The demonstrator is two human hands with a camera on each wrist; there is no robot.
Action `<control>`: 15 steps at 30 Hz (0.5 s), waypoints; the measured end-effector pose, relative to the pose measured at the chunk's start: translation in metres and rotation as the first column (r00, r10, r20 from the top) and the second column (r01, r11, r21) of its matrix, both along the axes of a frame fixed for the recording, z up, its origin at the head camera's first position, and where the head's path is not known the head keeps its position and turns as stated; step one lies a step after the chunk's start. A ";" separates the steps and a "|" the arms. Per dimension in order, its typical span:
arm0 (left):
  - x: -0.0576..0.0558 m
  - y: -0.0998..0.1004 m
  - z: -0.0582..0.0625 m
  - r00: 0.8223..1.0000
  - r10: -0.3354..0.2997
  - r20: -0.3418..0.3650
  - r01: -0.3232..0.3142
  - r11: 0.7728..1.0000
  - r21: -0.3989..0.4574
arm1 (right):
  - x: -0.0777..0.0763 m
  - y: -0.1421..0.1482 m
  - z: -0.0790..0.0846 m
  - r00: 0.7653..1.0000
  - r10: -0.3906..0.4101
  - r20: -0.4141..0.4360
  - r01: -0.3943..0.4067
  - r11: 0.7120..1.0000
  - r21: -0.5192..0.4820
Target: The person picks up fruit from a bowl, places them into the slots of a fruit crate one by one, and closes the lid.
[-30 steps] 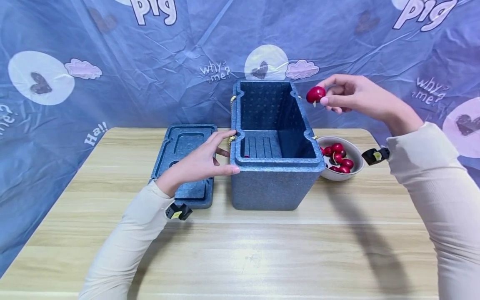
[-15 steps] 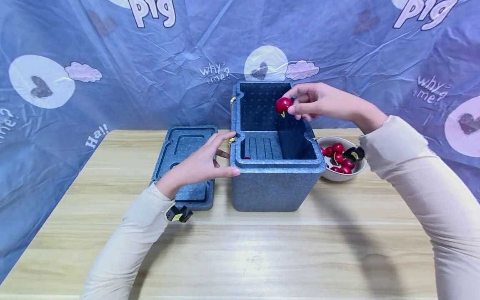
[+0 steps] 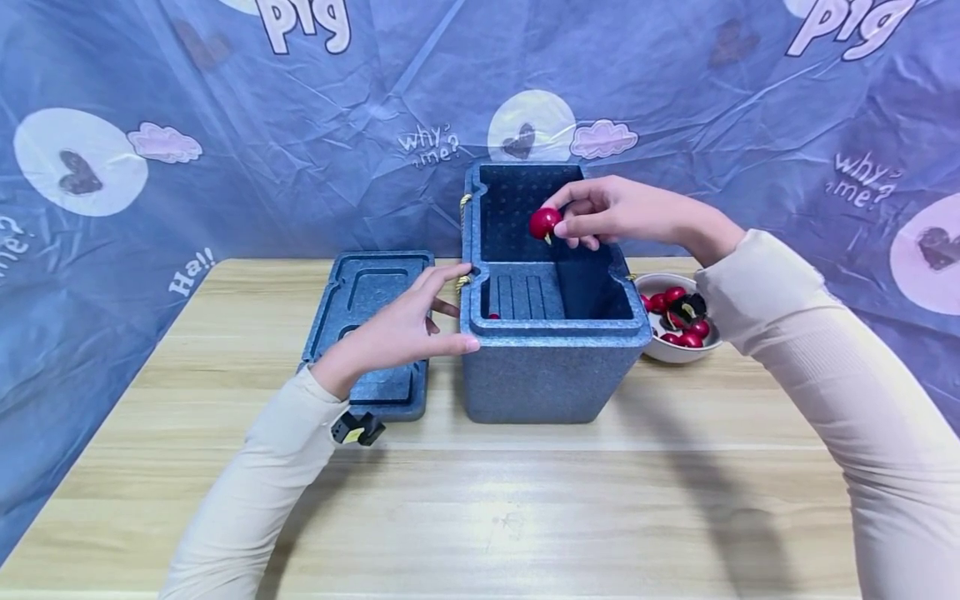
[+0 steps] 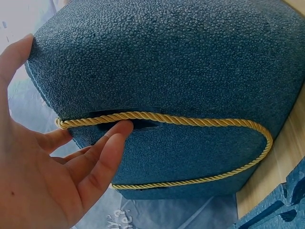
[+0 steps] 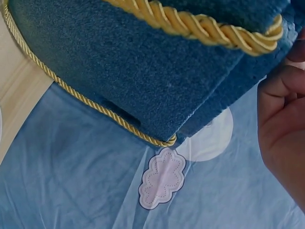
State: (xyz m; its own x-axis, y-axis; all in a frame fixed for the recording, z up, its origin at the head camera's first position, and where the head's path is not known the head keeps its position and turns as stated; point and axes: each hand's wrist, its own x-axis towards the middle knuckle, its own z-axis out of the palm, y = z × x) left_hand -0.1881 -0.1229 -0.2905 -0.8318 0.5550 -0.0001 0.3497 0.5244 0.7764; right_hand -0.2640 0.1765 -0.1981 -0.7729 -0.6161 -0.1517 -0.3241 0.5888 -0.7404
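My right hand (image 3: pixel 618 210) pinches a red cherry (image 3: pixel 544 222) by thumb and fingertips over the opening of a blue-grey foam box (image 3: pixel 536 379). A short pale stem hangs below the fruit. In the right wrist view only part of that hand (image 5: pixel 286 114) shows at the right edge, beside the box wall. My left hand (image 3: pixel 405 321) spreads its fingers against the box's left side, thumb at the front corner. In the left wrist view its fingertips lie near a yellow twisted cord (image 4: pixel 190 120). A sliver of red (image 3: pixel 493 316) shows inside the box's near left corner.
A white bowl (image 3: pixel 678 354) of several cherries stands right of the box, partly hidden by the black wrist camera (image 3: pixel 686 310). The matching lid (image 3: pixel 382 279) lies on the wooden table (image 3: pixel 480 508) to the left. A blue printed cloth (image 3: pixel 300 150) hangs behind.
My right hand has carried the cherry leftward and slightly down, from beyond the box's right rim to over its opening. The left hand has stayed in place.
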 end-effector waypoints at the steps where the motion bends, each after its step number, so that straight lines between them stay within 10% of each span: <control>1: 0.000 0.000 0.000 1.000 0.000 -0.001 0.000 1.000 0.000 | 0.000 -0.001 0.000 1.000 0.003 0.002 -0.003 1.000 0.009; 15: 0.001 0.000 0.002 1.000 0.000 -0.013 0.000 1.000 -0.013 | -0.006 -0.010 -0.010 0.996 0.089 0.033 -0.092 0.987 0.133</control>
